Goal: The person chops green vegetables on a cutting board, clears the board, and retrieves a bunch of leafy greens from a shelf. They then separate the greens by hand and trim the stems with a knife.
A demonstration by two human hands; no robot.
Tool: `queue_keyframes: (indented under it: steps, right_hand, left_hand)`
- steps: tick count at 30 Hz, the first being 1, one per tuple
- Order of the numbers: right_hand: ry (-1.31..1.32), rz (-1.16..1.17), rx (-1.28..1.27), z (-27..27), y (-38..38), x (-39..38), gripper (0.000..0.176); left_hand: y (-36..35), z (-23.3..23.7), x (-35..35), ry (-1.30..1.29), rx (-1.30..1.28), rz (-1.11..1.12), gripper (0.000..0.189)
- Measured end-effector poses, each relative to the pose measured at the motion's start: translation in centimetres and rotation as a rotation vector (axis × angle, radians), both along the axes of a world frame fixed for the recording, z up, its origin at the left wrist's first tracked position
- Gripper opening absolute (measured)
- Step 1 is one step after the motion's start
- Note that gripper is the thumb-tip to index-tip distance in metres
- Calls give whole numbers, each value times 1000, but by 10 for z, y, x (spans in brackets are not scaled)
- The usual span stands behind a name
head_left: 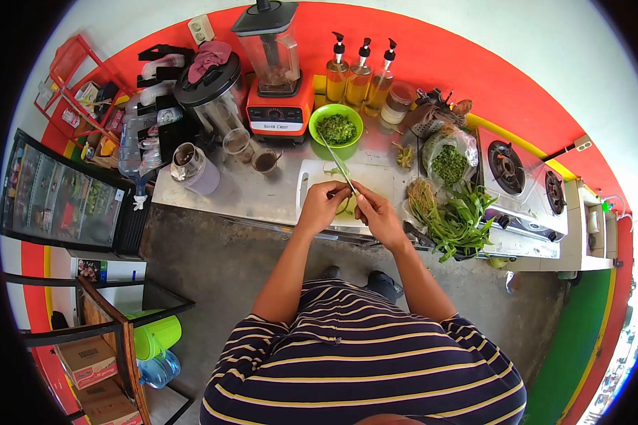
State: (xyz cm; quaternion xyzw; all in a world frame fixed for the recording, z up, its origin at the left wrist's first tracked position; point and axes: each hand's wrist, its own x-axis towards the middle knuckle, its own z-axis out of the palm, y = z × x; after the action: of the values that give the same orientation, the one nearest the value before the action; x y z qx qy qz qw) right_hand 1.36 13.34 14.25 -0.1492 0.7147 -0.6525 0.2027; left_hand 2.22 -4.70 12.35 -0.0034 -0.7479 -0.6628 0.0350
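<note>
Both hands meet over a white cutting board point(312, 170) at the counter's front edge. My right hand point(379, 216) is closed on a knife point(339, 161), its blade pointing away toward the green bowl point(317, 127) of chopped greens point(337, 129). My left hand point(322, 207) pinches a thin green stem point(345, 206) close to the knife; part of the stem is hidden by the fingers. Some green pieces lie on the board. To the right of my right hand rests a bunch of long-leaved greens point(461, 216) with pale roots.
Behind the bowl stand a red blender point(280, 110) and several pump bottles point(358, 78). A bag of small green pieces point(449, 164) sits beside a gas stove point(510, 177). Cups point(264, 161) and a steel-topped jug point(195, 170) occupy the left counter.
</note>
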Motion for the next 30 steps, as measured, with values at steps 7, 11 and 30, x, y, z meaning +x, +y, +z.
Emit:
queue_keyframes:
  steps: [7, 11, 30]
  right_hand:
    - [-31, -30, -82, -11, 0, 2, 46]
    - [26, -76, -48, -17, -2, 5, 42]
    - [-378, -347, 77, -112, -10, 15, 40]
  left_hand:
    - [2, -3, 1, -12, 19, -7, 17]
    - [1, -4, 2, -45, 20, -7, 21]
    - [-49, -60, 47, -217, -6, 317, 20]
